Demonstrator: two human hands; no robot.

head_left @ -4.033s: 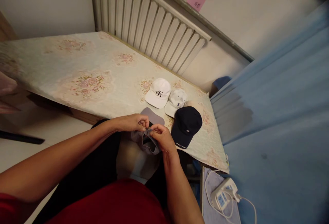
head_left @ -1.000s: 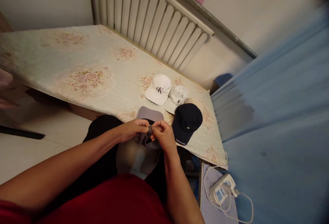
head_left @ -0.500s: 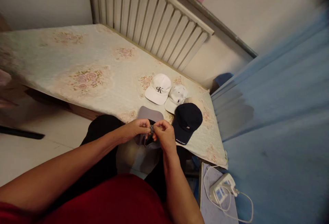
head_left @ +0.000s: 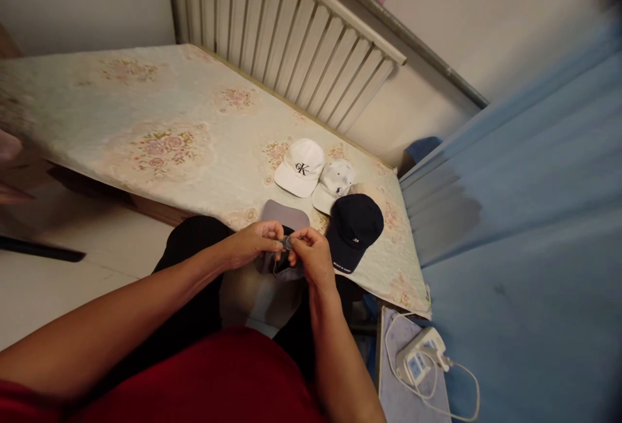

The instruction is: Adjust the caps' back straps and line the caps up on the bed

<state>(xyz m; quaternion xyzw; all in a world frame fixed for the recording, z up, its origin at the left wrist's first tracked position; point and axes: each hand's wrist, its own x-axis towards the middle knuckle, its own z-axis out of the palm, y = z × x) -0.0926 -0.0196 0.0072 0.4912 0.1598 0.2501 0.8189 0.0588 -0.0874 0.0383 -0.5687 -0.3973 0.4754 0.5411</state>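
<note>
A grey baseball cap lies at the front edge of the table, its brim pointing away from me. My left hand pinches the cap's back strap from the left. From the right, my right hand is closed on the same strap, the fingertips of both hands almost touching. The strap's fastening is too small to make out, and my hands hide much of the cap's crown. Just right of my right hand sits a dark navy cap. Beyond it are a white cap with black letters and a smaller white patterned cap.
A floral cloth covers the table. Along the back runs a radiator, and a blue curtain hangs at right. A power strip with a white cable rests on a low stand at lower right.
My left fingers have shifted slightly on the strap, and a bit more of the strap shows between my hands. The caps on the table have stayed put.
</note>
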